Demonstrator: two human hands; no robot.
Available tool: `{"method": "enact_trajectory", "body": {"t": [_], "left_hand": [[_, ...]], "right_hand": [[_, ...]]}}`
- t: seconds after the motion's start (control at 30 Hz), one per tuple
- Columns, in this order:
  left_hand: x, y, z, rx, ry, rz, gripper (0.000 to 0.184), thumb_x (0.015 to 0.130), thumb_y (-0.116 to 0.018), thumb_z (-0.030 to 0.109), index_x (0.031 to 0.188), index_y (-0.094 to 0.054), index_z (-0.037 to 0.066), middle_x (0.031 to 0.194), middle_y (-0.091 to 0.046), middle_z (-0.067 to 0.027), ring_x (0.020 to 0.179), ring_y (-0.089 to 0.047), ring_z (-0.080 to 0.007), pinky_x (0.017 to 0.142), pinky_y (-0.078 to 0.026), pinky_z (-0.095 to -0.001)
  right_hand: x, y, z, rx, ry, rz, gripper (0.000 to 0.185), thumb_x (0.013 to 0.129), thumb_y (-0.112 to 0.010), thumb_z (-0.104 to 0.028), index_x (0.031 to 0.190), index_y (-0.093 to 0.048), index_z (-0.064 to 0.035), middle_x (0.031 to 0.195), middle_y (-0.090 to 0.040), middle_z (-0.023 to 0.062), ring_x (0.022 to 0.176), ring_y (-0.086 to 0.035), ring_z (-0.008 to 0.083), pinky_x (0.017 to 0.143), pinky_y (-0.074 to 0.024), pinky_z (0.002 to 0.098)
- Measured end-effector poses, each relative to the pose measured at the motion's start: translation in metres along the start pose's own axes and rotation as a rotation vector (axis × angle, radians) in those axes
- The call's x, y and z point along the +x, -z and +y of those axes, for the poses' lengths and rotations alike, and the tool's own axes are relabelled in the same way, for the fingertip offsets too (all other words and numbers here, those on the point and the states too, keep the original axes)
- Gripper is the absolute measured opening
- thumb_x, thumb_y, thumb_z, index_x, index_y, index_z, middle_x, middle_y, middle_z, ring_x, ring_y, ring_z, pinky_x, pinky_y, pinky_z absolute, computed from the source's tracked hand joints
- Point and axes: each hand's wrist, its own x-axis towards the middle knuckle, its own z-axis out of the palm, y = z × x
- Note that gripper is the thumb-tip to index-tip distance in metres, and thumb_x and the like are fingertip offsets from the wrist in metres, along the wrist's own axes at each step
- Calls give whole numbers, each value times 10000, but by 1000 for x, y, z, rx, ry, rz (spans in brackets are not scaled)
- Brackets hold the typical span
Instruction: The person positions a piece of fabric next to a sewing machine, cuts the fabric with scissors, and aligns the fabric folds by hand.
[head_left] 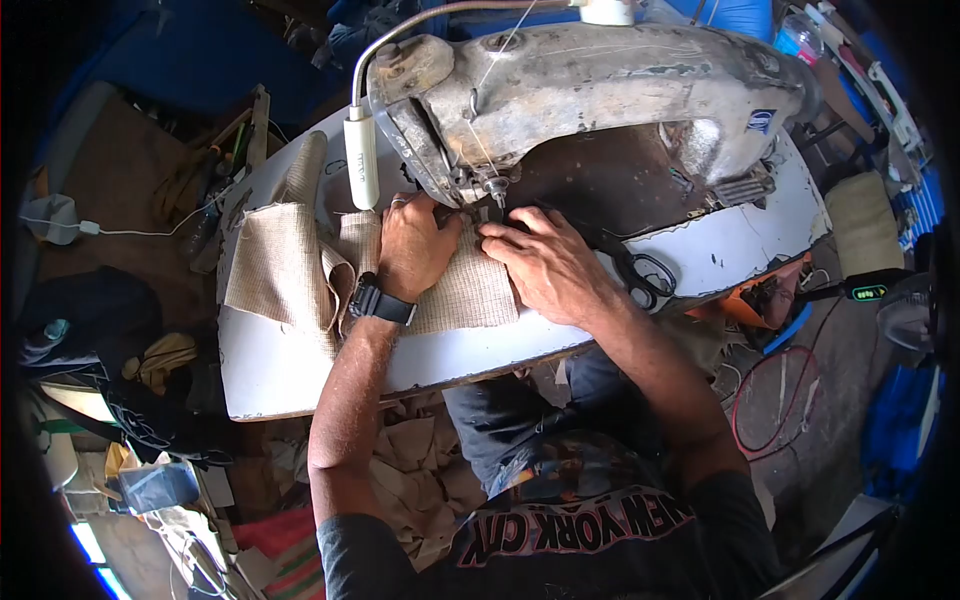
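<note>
A beige woven fabric (470,295) lies under the needle end of a worn sewing machine (600,85). My left hand (418,245), with a ring and a black wristwatch, presses and grips the fabric just left of the presser foot; its fingertips are partly hidden. On the other side my right hand (545,262) has its fingers bent and together on the fabric's right edge, close to the needle clamp (496,188). A folded length of the same cloth (280,265) rests to the left. Black-handled scissors (648,280) lie beside my right wrist, blades partly hidden.
A white lamp tube (361,160) hangs beside the machine head. The white table (275,375) has a chipped front edge near my lap. Fabric scraps (425,465) lie below it. A small fan (908,312) stands at the right.
</note>
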Motion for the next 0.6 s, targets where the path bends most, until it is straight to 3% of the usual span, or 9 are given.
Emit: {"method": "enact_trajectory", "body": {"t": [0.13,0.23,0.3,0.37,0.4,0.43,0.5,0.57,0.6], "left_hand": [[-3,-20,-33,242,101,-74,260,886,-788,313,869,-758,55,854,-734,-213,753,-703,-392,662,-539,-515],[-25,9,-8,262,-358,98,232,977,-690,167,1144,-707,7,1120,-720,-193,1089,-648,-400,964,-511,-498],[-48,42,37,179,-264,40,337,982,-666,128,1270,-679,-47,1287,-671,-264,1310,-562,-451,1149,-404,-546],[-90,40,29,265,-303,187,326,980,-648,89,1270,-686,-56,1185,-712,-261,1275,-574,-469,1129,-417,-566],[-116,21,2,-313,-159,269,315,1031,-639,188,1258,-646,-30,1242,-701,-207,1171,-664,-351,992,-558,-435],[-129,43,20,79,-311,49,325,1009,-620,71,1312,-590,-43,1313,-658,-240,1236,-636,-357,1044,-554,-441],[-150,36,28,-229,-96,43,328,991,-609,25,1313,-587,-37,1296,-647,-217,1190,-639,-351,1023,-567,-425],[-167,29,13,-253,-5,38,338,999,-608,73,1315,-580,-44,1271,-647,-207,1164,-638,-351,1003,-572,-453],[-172,4,-41,-687,244,170,311,999,-626,124,1257,-623,-50,1235,-658,-237,1132,-653,-383,969,-575,-517]], "right_hand": [[-8,-12,5,97,48,221,358,783,-723,-147,1141,-724,-128,1223,-688,1,1151,-585,251,967,-479,434],[-38,25,-7,-14,99,470,262,795,-755,-163,1037,-670,-112,1102,-611,12,1047,-561,246,938,-472,423],[-86,58,-19,4,-66,629,287,850,-767,-102,1124,-691,-61,1164,-656,41,1111,-599,257,985,-482,425],[-143,78,-14,35,-256,855,274,870,-762,-60,1136,-696,-39,1100,-719,94,993,-661,297,925,-494,447],[-172,87,-2,21,-365,960,226,898,-740,-54,1120,-698,-37,1097,-715,111,1012,-658,302,907,-488,437],[-197,84,16,-38,-480,1092,194,909,-719,-26,1100,-690,-42,1076,-710,124,998,-655,297,910,-479,436],[-237,94,58,-24,-682,1415,72,996,-638,-33,1060,-668,-19,1022,-679,127,944,-650,283,901,-488,383],[-284,86,126,-120,-895,1315,212,1012,-654,-135,1167,-658,10,1147,-655,164,1071,-642,315,958,-517,370],[-304,68,175,-329,-1014,1165,294,984,-702,-200,1192,-657,3,1136,-666,187,1112,-644,360,966,-528,416]]}}
